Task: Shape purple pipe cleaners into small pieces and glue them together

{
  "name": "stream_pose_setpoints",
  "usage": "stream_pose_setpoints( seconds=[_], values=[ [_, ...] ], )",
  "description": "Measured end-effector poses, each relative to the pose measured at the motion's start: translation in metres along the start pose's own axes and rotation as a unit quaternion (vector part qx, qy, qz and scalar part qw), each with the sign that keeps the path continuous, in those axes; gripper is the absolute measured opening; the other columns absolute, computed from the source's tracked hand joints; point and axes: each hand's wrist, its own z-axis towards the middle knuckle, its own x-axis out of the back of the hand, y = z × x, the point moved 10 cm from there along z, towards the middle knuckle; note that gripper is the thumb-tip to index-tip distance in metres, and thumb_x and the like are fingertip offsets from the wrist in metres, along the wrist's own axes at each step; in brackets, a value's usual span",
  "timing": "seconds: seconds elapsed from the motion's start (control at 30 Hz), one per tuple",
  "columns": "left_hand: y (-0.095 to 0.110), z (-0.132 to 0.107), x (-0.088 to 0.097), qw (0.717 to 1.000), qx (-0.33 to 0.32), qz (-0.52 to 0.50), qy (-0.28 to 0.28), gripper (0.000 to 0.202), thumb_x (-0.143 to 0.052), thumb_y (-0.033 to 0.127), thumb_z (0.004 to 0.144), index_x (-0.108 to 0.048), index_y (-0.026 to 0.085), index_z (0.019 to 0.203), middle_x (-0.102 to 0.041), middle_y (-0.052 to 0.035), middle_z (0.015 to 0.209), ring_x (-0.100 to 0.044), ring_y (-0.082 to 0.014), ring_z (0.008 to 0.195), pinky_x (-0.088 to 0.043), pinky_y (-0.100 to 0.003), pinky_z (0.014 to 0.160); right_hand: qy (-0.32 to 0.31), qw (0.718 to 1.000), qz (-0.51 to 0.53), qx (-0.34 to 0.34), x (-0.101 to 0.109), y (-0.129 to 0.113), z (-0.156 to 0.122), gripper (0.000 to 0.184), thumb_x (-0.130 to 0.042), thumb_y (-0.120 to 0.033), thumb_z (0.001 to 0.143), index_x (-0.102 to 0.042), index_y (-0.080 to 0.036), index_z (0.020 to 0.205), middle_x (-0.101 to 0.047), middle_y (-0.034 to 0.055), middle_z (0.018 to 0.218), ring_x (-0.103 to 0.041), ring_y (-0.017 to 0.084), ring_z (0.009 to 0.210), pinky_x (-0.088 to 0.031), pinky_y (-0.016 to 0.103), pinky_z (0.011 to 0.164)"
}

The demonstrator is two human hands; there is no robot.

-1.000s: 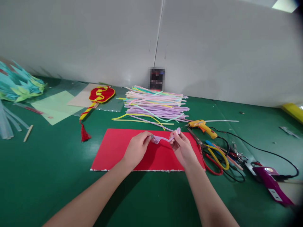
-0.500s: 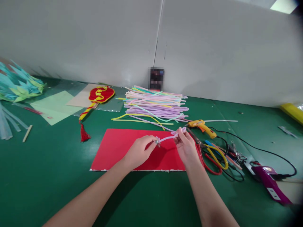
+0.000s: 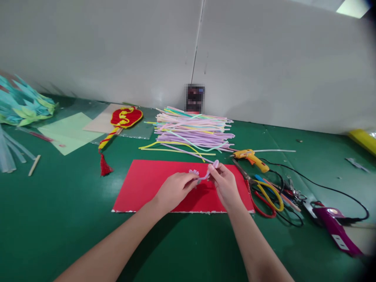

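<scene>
Between my hands is a bent purple pipe cleaner [image 3: 203, 178], held just above a red board [image 3: 147, 184]. My left hand [image 3: 176, 190] pinches one end, where a small ruffled bunch of purple loops shows past the fingertips. My right hand [image 3: 225, 181] is closed on the other end, which forms a flattened loop standing up above the thumb. Behind my hands, a heap of pipe cleaners [image 3: 194, 125] in purple, pink, yellow and mint lies on the table. Some loose strands stretch from its near side toward the board.
Right of the board lie scissors [image 3: 268, 196] with red and yellow handles, a yellow glue gun [image 3: 255, 159] with a black cord, and a purple tool [image 3: 335, 231]. To the left are a red and yellow fan-shaped ornament [image 3: 126, 117], pale green paper [image 3: 70, 133] and blue-green paper-like leaves [image 3: 26, 103].
My right hand has come left and slightly down, closer to my left hand. The purple strand between them now spans a shorter gap, and the ruffled bunch shows more above my left fingertips.
</scene>
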Motion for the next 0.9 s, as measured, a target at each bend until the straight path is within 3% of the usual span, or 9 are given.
stream_pose_setpoints(
  seconds=[0.23,0.37,0.5,0.67,0.83,0.9],
  values=[
    [0.010,-0.001,-0.002,0.994,-0.049,0.099,0.013,0.022,-0.038,0.027,0.089,-0.059,0.021,0.089,-0.067,-0.0020,0.081,-0.058,-0.0173,0.071,-0.039,-0.027,0.065,-0.016,0.999,-0.041,0.016,-0.013,0.002,-0.006,0.019,-0.066,-0.033,0.070,-0.053,-0.018,0.070,-0.056,-0.0058,0.059,-0.053,0.008,0.053,-0.046,0.021,0.054],
    [0.003,-0.001,0.004,0.993,-0.004,0.114,0.029,0.024,-0.035,0.028,0.089,-0.057,0.019,0.082,-0.064,-0.0022,0.071,-0.057,-0.0168,0.065,-0.037,-0.025,0.058,-0.006,0.997,-0.075,0.030,-0.015,-0.002,-0.010,0.018,-0.063,-0.034,0.073,-0.054,-0.018,0.073,-0.058,-0.0045,0.060,-0.055,0.009,0.054,-0.046,0.022,0.055],
    [-0.008,-0.002,0.009,0.997,0.054,0.041,0.041,0.025,-0.034,0.030,0.089,-0.055,0.020,0.082,-0.062,-0.0009,0.069,-0.058,-0.0161,0.065,-0.038,-0.024,0.058,-0.007,0.992,-0.112,0.059,-0.016,-0.010,-0.012,0.018,-0.063,-0.035,0.073,-0.056,-0.018,0.075,-0.061,-0.0015,0.068,-0.058,0.011,0.059,-0.048,0.023,0.058],
    [-0.006,0.001,0.012,0.995,0.037,-0.081,0.036,0.021,-0.039,0.031,0.087,-0.058,0.022,0.087,-0.066,0.0004,0.078,-0.060,-0.0151,0.073,-0.041,-0.024,0.063,0.024,0.990,-0.116,0.078,-0.002,-0.012,-0.008,0.019,-0.064,-0.035,0.071,-0.056,-0.018,0.073,-0.061,-0.0014,0.070,-0.059,0.012,0.060,-0.049,0.025,0.058],
    [-0.018,0.002,0.030,0.993,0.042,-0.080,0.082,0.019,-0.043,0.030,0.085,-0.060,0.023,0.087,-0.066,0.0001,0.081,-0.061,-0.0159,0.076,-0.043,-0.025,0.068,-0.023,0.980,-0.186,0.063,-0.008,-0.005,-0.001,0.024,-0.064,-0.037,0.069,-0.059,-0.018,0.083,-0.064,0.0029,0.076,-0.062,0.016,0.064,-0.050,0.026,0.054],
    [-0.027,0.001,0.039,0.990,0.058,-0.071,0.110,0.021,-0.043,0.032,0.085,-0.061,0.023,0.088,-0.067,-0.0005,0.084,-0.061,-0.0167,0.078,-0.043,-0.026,0.069,-0.022,0.964,-0.253,0.082,-0.003,-0.015,-0.002,0.027,-0.060,-0.038,0.071,-0.060,-0.019,0.090,-0.064,0.0052,0.086,-0.062,0.017,0.071,-0.050,0.027,0.056]
  ],
)
